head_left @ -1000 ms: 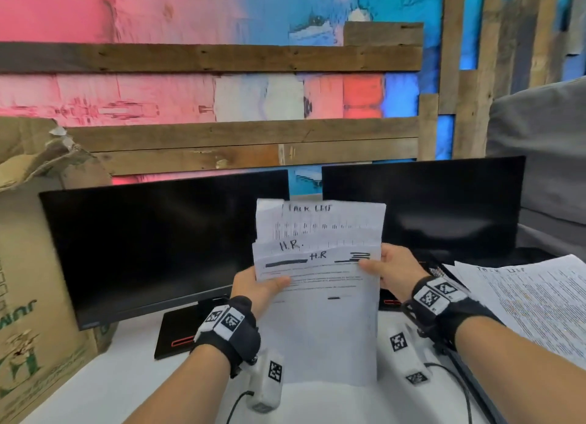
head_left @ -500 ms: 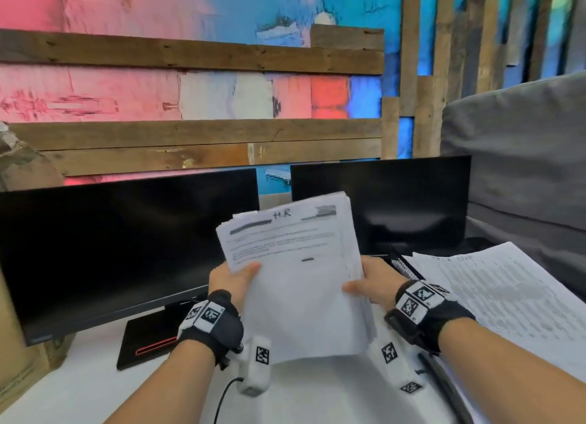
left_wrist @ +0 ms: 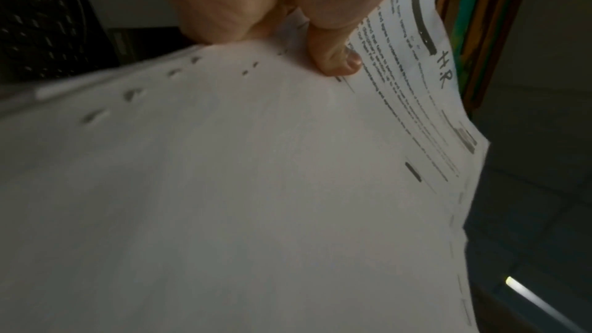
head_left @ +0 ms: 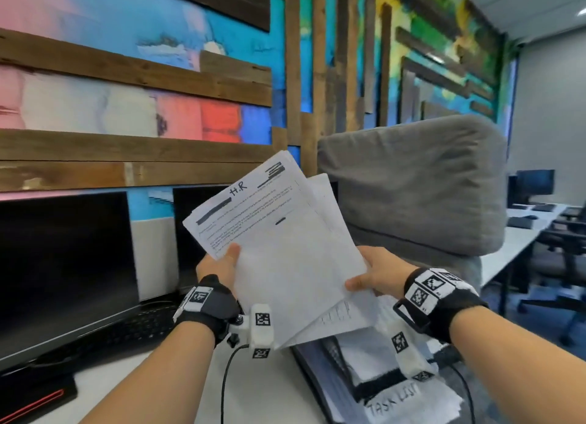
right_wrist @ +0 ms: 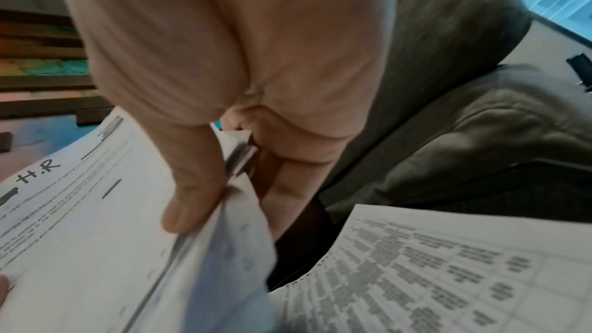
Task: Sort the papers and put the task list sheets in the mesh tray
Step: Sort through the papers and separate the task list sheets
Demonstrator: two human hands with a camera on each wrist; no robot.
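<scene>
- Two hands hold one stack of white printed sheets [head_left: 285, 243] in the air above the white desk [head_left: 266, 392], tilted to the right.
- Left hand [head_left: 218, 269]: thumb on the front of the stack at its left edge, fingers hidden behind; it grips the stack. The left wrist view shows the thumb [left_wrist: 336, 60] pressed on the top page beside the printed lines.
- Right hand [head_left: 379, 276]: grips the right edge, thumb on top, fingers beneath. In the right wrist view the thumb [right_wrist: 192, 186] sits over the fanned sheet edges, with a finger under them.
- Top page is headed "H.R" by hand, with blacked-out bars and a few lines of print. Behind it, further sheets stick out at the upper right and lower right, slightly fanned.
- Black mesh tray [head_left: 317, 379]: on the desk at lower right, below the held stack. It contains white sheets [head_left: 412, 404]; the top one reads "TASK LIST" in handwriting. The right wrist camera mount covers part of it.
- Right wrist view: a densely printed table sheet [right_wrist: 448, 275] lies below the hand; I cannot tell from that view alone whether it lies in the tray.
- Surroundings: two dark monitors [head_left: 63, 265] stand at the back left of the desk, a black keyboard [head_left: 133, 325] in front of them.
- Grey upholstered chair back [head_left: 412, 185] stands right of the stack, behind the tray.
- Painted wall with wooden planks [head_left: 133, 74] behind.
</scene>
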